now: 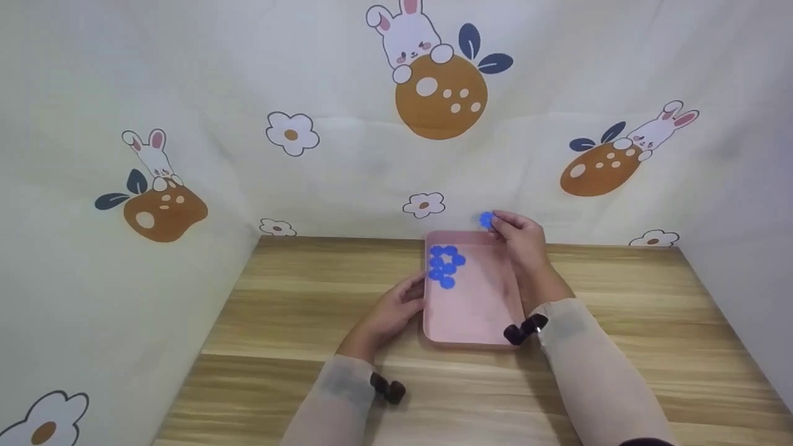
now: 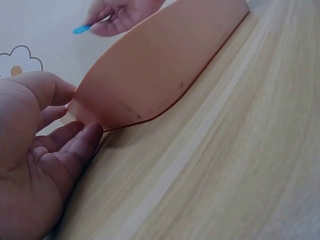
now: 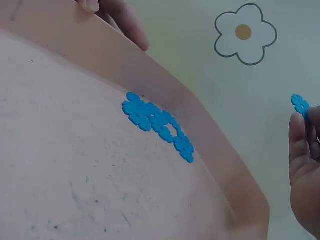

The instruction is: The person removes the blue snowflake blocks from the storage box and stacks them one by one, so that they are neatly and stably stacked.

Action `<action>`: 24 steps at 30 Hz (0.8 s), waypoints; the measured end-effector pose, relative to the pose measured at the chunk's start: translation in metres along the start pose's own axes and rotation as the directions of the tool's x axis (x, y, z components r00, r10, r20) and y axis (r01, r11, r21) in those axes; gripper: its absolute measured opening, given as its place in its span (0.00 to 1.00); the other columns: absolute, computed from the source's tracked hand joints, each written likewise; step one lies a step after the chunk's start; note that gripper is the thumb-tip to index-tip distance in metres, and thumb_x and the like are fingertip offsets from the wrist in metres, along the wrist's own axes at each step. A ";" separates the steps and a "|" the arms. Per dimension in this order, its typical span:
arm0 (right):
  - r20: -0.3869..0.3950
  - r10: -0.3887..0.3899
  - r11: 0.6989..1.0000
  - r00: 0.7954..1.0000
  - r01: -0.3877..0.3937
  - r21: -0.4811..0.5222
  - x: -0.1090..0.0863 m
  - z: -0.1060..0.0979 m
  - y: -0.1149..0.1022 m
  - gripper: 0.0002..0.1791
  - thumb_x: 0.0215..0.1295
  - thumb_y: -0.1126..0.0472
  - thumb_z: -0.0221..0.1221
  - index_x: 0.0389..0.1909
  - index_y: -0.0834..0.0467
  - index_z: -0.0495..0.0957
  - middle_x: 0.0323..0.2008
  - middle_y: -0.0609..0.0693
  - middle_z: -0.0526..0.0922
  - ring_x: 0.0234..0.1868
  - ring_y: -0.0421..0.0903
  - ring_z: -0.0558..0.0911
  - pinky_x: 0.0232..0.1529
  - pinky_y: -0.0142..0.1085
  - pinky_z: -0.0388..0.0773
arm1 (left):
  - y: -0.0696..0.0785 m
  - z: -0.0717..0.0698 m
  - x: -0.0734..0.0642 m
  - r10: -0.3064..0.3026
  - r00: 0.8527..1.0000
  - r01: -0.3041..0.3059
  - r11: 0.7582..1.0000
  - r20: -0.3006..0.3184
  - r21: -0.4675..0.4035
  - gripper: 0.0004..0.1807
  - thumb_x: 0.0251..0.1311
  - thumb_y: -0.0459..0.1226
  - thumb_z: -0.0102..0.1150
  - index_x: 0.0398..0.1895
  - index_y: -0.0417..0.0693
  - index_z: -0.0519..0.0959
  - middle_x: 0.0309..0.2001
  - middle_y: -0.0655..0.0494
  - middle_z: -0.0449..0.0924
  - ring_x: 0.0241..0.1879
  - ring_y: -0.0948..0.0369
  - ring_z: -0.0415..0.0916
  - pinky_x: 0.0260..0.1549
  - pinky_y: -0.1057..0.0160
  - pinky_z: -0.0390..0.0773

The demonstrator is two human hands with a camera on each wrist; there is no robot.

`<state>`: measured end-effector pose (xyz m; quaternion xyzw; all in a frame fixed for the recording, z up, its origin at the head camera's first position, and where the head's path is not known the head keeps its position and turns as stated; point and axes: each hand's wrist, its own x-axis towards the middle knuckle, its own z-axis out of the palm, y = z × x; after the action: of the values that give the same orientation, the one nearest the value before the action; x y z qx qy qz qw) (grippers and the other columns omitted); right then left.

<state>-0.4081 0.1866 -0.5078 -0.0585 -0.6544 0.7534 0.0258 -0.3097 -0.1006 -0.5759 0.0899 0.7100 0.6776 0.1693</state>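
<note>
A pink rectangular tray (image 1: 471,316) rests on the wooden table. My left hand (image 1: 396,310) holds its left wall, fingers and thumb at the outer side and a fingertip at the rim, as the left wrist view shows close up. Raised over the far right rim, my right hand (image 1: 523,238) pinches a blue flower-shaped plastic piece (image 1: 486,220) between thumb and fingertips. Several like blue pieces (image 3: 157,122) lie flat in the tray along its left wall, grouped edge to edge with a small gap inside the cluster.
A pale cloth backdrop (image 1: 347,179) printed with rabbits, oranges and flowers stands behind and beside the wooden table (image 1: 310,297). Each wrist carries a small black camera, one of them (image 1: 525,328) overlapping the tray's near right corner in the head view.
</note>
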 end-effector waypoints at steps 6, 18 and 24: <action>-0.024 0.004 0.998 1.000 -0.002 0.063 -0.015 -0.032 0.001 0.21 0.73 0.59 0.68 0.60 0.66 0.82 0.36 0.46 0.90 0.36 0.41 0.89 0.49 0.33 0.92 | -0.001 0.001 0.000 -0.010 1.000 0.011 1.000 -0.014 0.014 0.34 0.79 0.33 0.55 0.84 0.52 0.62 0.80 0.48 0.69 0.81 0.50 0.65 0.81 0.48 0.68; -0.062 0.119 0.985 0.991 -0.110 0.129 -0.028 -0.092 0.009 0.18 0.75 0.57 0.65 0.60 0.60 0.82 0.41 0.44 0.89 0.40 0.38 0.88 0.56 0.30 0.89 | -0.001 0.001 -0.001 -0.022 0.999 0.022 1.000 -0.030 0.005 0.34 0.78 0.33 0.56 0.84 0.53 0.63 0.79 0.48 0.72 0.80 0.51 0.68 0.79 0.49 0.71; -0.038 0.153 0.983 0.987 -0.148 0.112 -0.028 -0.117 0.014 0.13 0.77 0.61 0.63 0.58 0.59 0.83 0.37 0.44 0.89 0.38 0.37 0.88 0.51 0.30 0.90 | 0.000 0.001 0.000 0.021 1.000 -0.021 1.000 -0.009 0.009 0.34 0.78 0.31 0.54 0.84 0.49 0.62 0.79 0.44 0.70 0.80 0.48 0.67 0.79 0.49 0.71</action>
<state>-0.3657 0.2961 -0.5360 -0.1239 -0.6053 0.7862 -0.0131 -0.3091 -0.0998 -0.5759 0.0948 0.7129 0.6765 0.1585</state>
